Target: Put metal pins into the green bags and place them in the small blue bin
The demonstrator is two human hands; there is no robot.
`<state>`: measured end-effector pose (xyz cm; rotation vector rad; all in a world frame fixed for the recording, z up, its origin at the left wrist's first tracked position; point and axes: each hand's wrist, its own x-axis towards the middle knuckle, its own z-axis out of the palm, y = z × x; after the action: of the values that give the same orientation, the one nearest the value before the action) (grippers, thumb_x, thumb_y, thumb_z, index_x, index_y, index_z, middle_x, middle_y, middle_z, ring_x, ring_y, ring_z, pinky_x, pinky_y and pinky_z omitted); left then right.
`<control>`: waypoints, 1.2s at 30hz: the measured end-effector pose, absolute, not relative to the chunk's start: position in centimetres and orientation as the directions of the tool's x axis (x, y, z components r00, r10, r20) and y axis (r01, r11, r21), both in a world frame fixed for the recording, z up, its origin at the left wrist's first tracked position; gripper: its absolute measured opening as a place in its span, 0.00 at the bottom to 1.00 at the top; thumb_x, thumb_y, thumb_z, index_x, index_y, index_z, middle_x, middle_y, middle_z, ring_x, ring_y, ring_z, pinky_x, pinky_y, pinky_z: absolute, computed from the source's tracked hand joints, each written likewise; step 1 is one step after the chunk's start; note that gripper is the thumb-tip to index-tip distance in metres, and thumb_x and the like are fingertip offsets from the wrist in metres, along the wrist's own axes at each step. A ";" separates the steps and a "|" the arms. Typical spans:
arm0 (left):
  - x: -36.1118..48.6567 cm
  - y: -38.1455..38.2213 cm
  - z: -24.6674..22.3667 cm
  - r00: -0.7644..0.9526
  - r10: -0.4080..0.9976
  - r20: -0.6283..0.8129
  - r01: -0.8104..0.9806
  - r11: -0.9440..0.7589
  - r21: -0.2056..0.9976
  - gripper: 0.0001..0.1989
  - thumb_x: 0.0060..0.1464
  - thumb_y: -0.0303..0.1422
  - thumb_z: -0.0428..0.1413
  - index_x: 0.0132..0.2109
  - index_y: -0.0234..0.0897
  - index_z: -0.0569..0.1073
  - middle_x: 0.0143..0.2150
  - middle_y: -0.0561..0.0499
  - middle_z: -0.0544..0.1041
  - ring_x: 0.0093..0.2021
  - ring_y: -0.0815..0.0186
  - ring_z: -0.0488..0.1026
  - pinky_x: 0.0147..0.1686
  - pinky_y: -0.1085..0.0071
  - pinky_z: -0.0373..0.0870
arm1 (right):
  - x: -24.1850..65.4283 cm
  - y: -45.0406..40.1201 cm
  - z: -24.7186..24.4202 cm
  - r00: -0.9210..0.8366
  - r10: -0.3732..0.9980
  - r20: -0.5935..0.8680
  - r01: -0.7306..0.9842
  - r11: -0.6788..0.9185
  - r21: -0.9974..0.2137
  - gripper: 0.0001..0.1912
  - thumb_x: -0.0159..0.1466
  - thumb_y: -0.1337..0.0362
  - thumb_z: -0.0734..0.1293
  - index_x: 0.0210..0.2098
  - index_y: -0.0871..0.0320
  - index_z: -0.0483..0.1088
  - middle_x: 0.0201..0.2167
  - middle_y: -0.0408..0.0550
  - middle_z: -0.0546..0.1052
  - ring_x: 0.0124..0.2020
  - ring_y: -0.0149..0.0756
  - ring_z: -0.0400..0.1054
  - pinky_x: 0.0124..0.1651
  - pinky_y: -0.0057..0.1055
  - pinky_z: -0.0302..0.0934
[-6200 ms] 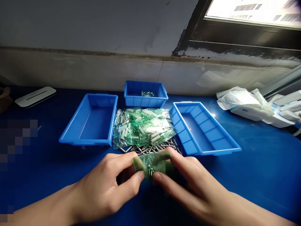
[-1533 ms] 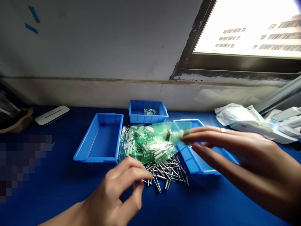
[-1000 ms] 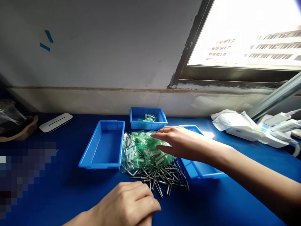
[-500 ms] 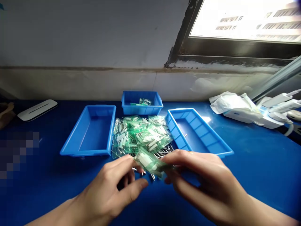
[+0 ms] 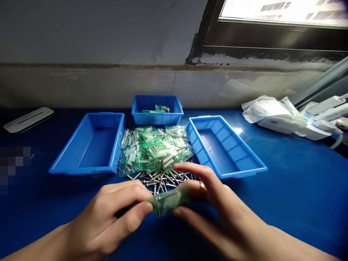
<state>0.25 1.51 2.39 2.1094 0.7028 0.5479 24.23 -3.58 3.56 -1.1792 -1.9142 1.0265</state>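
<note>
A small clear-and-green plastic packet point(image 5: 169, 200) with a screw and a white piece inside is held above the table's near part. My left hand point(image 5: 119, 214) pinches its left end between thumb and forefinger. My right hand point(image 5: 217, 206), with a ring on one finger, holds the packet's right end loosely between thumb and a bent finger; its forefinger is raised off. Just beyond lie loose metal screws point(image 5: 160, 179), with a pile of similar green packets point(image 5: 154, 146) behind them.
Blue bins stand around the pile: a left bin point(image 5: 86, 169), a back bin point(image 5: 157, 119) with some packets, and a right bin point(image 5: 240, 172) with one small metal piece. A white flat device point(image 5: 29, 119) lies far left; white paper or plastic point(image 5: 265, 112) and white devices lie right.
My left hand has closed on the packet's left end. The right hand has loosened and raised its forefinger, and the packet has turned. The view has tilted downward slightly.
</note>
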 end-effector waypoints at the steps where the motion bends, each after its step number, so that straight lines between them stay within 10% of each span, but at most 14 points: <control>1: 0.3 1.5 2.3 0.752 0.647 0.126 0.286 -0.492 0.822 0.10 0.66 0.26 0.49 0.37 0.38 0.73 0.33 0.52 0.78 0.32 0.67 0.76 0.34 0.77 0.72 | 24.2 -3.6 3.4 -0.377 0.917 0.128 0.404 0.287 -0.869 0.25 0.65 0.72 0.65 0.59 0.51 0.61 0.39 0.43 0.81 0.36 0.33 0.78 0.39 0.24 0.72; 36: 1.0 1.5 2.7 0.859 0.486 0.160 0.257 -0.680 0.687 0.17 0.68 0.25 0.43 0.38 0.33 0.76 0.27 0.53 0.74 0.26 0.68 0.70 0.29 0.75 0.66 | 23.9 -3.4 3.5 -0.466 0.850 0.246 0.471 0.474 -0.744 0.07 0.70 0.67 0.64 0.37 0.56 0.73 0.36 0.51 0.84 0.35 0.40 0.80 0.30 0.25 0.72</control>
<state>0.96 1.45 2.74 2.3421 0.5352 0.4343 23.90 -3.41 3.52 -1.0901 -2.1124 0.8040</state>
